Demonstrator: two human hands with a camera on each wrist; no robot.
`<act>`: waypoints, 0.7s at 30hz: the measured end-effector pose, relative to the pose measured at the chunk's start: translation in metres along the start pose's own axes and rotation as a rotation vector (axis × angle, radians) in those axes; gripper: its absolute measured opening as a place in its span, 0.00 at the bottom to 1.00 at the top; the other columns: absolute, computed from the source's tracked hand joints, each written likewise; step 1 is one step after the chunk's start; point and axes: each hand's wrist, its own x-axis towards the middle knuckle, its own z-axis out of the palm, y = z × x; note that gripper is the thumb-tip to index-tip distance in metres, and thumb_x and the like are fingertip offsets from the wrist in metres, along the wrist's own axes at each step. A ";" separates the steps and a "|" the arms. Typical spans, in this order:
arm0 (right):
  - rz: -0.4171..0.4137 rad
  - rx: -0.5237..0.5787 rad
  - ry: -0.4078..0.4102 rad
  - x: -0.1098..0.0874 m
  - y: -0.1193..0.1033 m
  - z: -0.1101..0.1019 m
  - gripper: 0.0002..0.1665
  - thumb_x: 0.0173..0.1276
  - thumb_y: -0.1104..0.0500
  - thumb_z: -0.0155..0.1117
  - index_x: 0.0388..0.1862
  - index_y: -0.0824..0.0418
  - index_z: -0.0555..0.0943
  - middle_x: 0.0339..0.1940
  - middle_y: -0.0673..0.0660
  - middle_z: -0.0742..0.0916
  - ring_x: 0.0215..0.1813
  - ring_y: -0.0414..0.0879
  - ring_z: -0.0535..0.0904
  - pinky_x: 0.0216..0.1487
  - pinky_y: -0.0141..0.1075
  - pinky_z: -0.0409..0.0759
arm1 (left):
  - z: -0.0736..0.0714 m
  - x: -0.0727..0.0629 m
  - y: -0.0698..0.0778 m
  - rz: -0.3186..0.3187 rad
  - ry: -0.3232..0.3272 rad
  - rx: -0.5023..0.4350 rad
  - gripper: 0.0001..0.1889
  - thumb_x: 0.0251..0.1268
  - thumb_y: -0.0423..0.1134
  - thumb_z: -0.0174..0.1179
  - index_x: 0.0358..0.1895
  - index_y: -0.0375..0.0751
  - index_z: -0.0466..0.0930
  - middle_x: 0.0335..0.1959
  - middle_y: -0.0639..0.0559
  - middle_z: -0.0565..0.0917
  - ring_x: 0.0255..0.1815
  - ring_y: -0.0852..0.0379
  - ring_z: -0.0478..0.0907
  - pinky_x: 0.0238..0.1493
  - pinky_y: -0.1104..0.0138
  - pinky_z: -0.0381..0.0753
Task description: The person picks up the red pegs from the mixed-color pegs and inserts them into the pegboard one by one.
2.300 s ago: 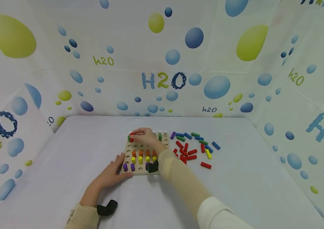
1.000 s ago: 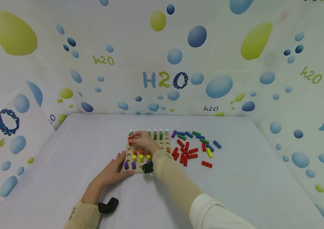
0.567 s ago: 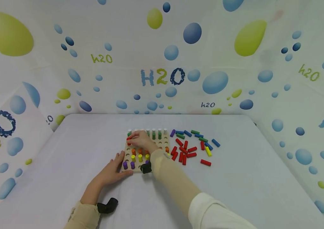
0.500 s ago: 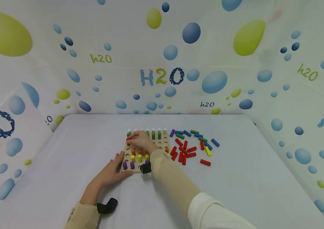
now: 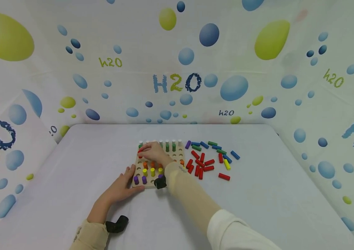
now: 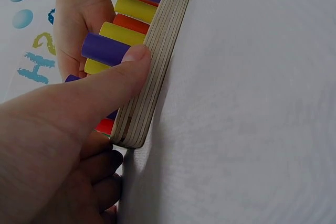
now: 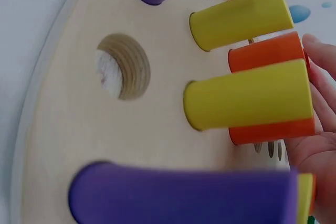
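Note:
A wooden pegboard (image 5: pixel 149 185) holds standing rows of coloured pegs. My right hand (image 5: pixel 154 152) reaches over it and pinches a red peg (image 5: pixel 139 155) upright at the left edge, just nearer than a green peg (image 5: pixel 140 147). Whether the red peg is fully seated is hidden by the fingers. At the near left corner my left hand (image 5: pixel 118 189) holds the board. In the left wrist view its thumb (image 6: pixel 137 59) presses the front edge beside a purple peg (image 6: pixel 102 49), with the other fingers curled by the side. Yellow pegs (image 7: pixel 247 95) stand close in the right wrist view.
Loose red pegs (image 5: pixel 208 168), blue pegs (image 5: pixel 235 155), green pegs (image 5: pixel 212 143), a yellow peg (image 5: pixel 227 164) and a purple peg (image 5: pixel 188 144) lie right of the board. White cloth (image 5: pixel 258 194) covers the table. A printed curtain (image 5: pixel 133 69) surrounds it.
My right hand has brought the red peg from beside the far-left green peg toward me and down to the board's left edge. The left hand stays at its corner.

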 end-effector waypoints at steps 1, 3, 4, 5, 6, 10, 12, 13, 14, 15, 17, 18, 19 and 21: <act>-0.004 -0.003 -0.002 0.001 0.000 -0.001 0.09 0.56 0.60 0.69 0.36 0.59 0.83 0.30 0.50 0.86 0.33 0.42 0.80 0.34 0.29 0.79 | 0.000 0.000 0.000 0.001 0.001 0.001 0.52 0.54 0.58 0.61 0.70 0.28 0.42 0.70 0.31 0.45 0.70 0.35 0.39 0.67 0.44 0.38; -0.012 -0.020 -0.004 0.000 -0.001 -0.003 0.10 0.56 0.59 0.69 0.37 0.59 0.83 0.31 0.50 0.86 0.35 0.42 0.81 0.36 0.30 0.80 | 0.000 0.000 0.000 0.001 0.002 -0.001 0.52 0.54 0.58 0.61 0.70 0.28 0.42 0.70 0.31 0.45 0.70 0.35 0.39 0.67 0.44 0.38; -0.016 -0.034 -0.003 0.000 -0.001 -0.004 0.11 0.56 0.58 0.70 0.38 0.58 0.83 0.32 0.50 0.86 0.36 0.42 0.81 0.37 0.30 0.80 | 0.000 0.000 0.000 -0.001 0.002 -0.002 0.52 0.54 0.58 0.61 0.70 0.28 0.42 0.70 0.31 0.45 0.70 0.35 0.39 0.67 0.44 0.38; -0.017 -0.045 -0.007 0.000 -0.002 -0.005 0.11 0.56 0.57 0.70 0.39 0.58 0.83 0.33 0.50 0.86 0.37 0.42 0.82 0.38 0.31 0.80 | 0.000 0.000 0.000 -0.003 0.002 -0.003 0.52 0.54 0.58 0.61 0.70 0.28 0.42 0.70 0.30 0.45 0.70 0.35 0.38 0.67 0.44 0.38; -0.017 -0.063 -0.013 -0.002 -0.004 -0.007 0.13 0.56 0.57 0.70 0.40 0.58 0.83 0.34 0.50 0.86 0.38 0.43 0.82 0.39 0.31 0.80 | 0.000 0.000 0.000 -0.003 0.002 -0.005 0.52 0.54 0.58 0.61 0.70 0.28 0.42 0.70 0.30 0.45 0.70 0.35 0.38 0.67 0.44 0.38; -0.021 -0.160 -0.050 -0.008 -0.011 -0.014 0.17 0.57 0.52 0.69 0.44 0.57 0.82 0.37 0.48 0.86 0.40 0.42 0.81 0.43 0.32 0.80 | 0.000 0.000 0.000 0.006 0.005 -0.013 0.52 0.54 0.57 0.61 0.70 0.27 0.42 0.70 0.30 0.45 0.70 0.35 0.38 0.67 0.44 0.37; -0.034 -0.206 -0.076 -0.012 -0.017 -0.018 0.19 0.57 0.51 0.68 0.46 0.57 0.81 0.38 0.48 0.86 0.40 0.41 0.81 0.44 0.33 0.79 | 0.000 -0.001 -0.001 0.012 0.007 -0.016 0.52 0.54 0.57 0.61 0.70 0.27 0.42 0.70 0.31 0.45 0.70 0.35 0.38 0.67 0.44 0.37; -0.043 -0.226 -0.085 -0.014 -0.019 -0.020 0.19 0.57 0.50 0.68 0.46 0.57 0.81 0.38 0.48 0.86 0.40 0.40 0.81 0.45 0.33 0.79 | 0.001 -0.001 -0.001 0.015 0.009 -0.016 0.52 0.54 0.57 0.61 0.70 0.27 0.42 0.70 0.31 0.45 0.70 0.35 0.38 0.67 0.44 0.37; -0.054 -0.245 -0.096 -0.015 -0.022 -0.021 0.20 0.58 0.50 0.67 0.47 0.58 0.81 0.39 0.49 0.86 0.41 0.40 0.81 0.45 0.33 0.79 | 0.001 -0.001 -0.001 0.017 0.010 -0.018 0.52 0.54 0.57 0.61 0.70 0.27 0.42 0.70 0.31 0.45 0.70 0.35 0.38 0.67 0.44 0.37; -0.060 -0.265 -0.102 -0.015 -0.023 -0.022 0.21 0.58 0.50 0.67 0.48 0.58 0.80 0.39 0.49 0.86 0.41 0.40 0.81 0.46 0.33 0.79 | 0.001 -0.001 -0.001 0.020 0.012 -0.016 0.52 0.54 0.57 0.61 0.70 0.27 0.42 0.70 0.31 0.45 0.70 0.35 0.39 0.67 0.44 0.38; -0.074 -0.308 -0.109 -0.016 -0.027 -0.024 0.22 0.57 0.49 0.67 0.48 0.58 0.80 0.40 0.49 0.86 0.42 0.40 0.80 0.46 0.32 0.78 | 0.001 -0.001 -0.002 0.024 0.015 -0.015 0.52 0.54 0.58 0.61 0.70 0.27 0.42 0.70 0.30 0.45 0.70 0.35 0.39 0.67 0.44 0.38; -0.082 -0.329 -0.115 -0.017 -0.028 -0.025 0.22 0.57 0.49 0.68 0.48 0.58 0.80 0.41 0.49 0.86 0.43 0.40 0.80 0.47 0.32 0.78 | 0.001 -0.001 -0.002 0.026 0.016 -0.014 0.52 0.54 0.57 0.61 0.70 0.27 0.42 0.70 0.30 0.45 0.70 0.35 0.39 0.67 0.44 0.38; -0.089 -0.345 -0.120 -0.017 -0.029 -0.026 0.23 0.57 0.48 0.68 0.48 0.57 0.80 0.42 0.49 0.85 0.45 0.40 0.80 0.47 0.32 0.78 | 0.001 0.000 -0.003 0.029 0.018 -0.013 0.52 0.54 0.57 0.61 0.69 0.26 0.42 0.70 0.30 0.45 0.70 0.35 0.39 0.67 0.44 0.38; -0.106 -0.365 -0.131 -0.018 -0.031 -0.028 0.23 0.57 0.47 0.67 0.49 0.56 0.81 0.43 0.48 0.85 0.47 0.40 0.79 0.49 0.33 0.77 | 0.001 0.000 -0.003 0.031 0.018 -0.012 0.52 0.54 0.57 0.61 0.69 0.26 0.42 0.70 0.30 0.45 0.70 0.35 0.39 0.67 0.44 0.38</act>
